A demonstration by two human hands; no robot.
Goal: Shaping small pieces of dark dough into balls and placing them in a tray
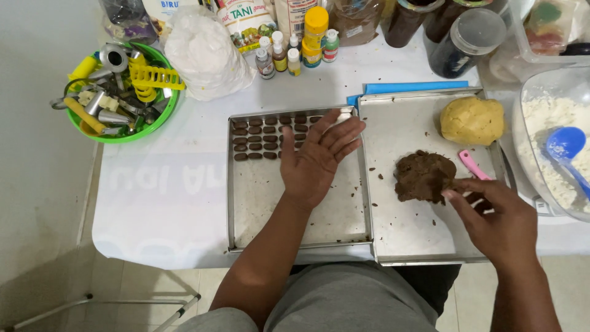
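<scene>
We find the brown dough lump (424,176) on the right-hand metal tray (393,240), near its middle. The right hand (498,215) meets the lump at its lower right edge, fingertips pinched on a bit of the brown dough. Just beyond the lump lies a pink scraper (474,165), and a ball of yellow dough (472,120) sits at the tray's far corner.

The left hand (318,158) is held flat and open, palm up, fingers spread, above the left-hand tray (246,209). Rows of small brown dough pieces (255,138) fill the far end of that tray.

Farther out we see a clear tub of white flour (547,123) with a blue scoop (565,144) on the right, small colouring bottles (289,55) at the back, and a green bowl of cutters (120,92) on the left.
</scene>
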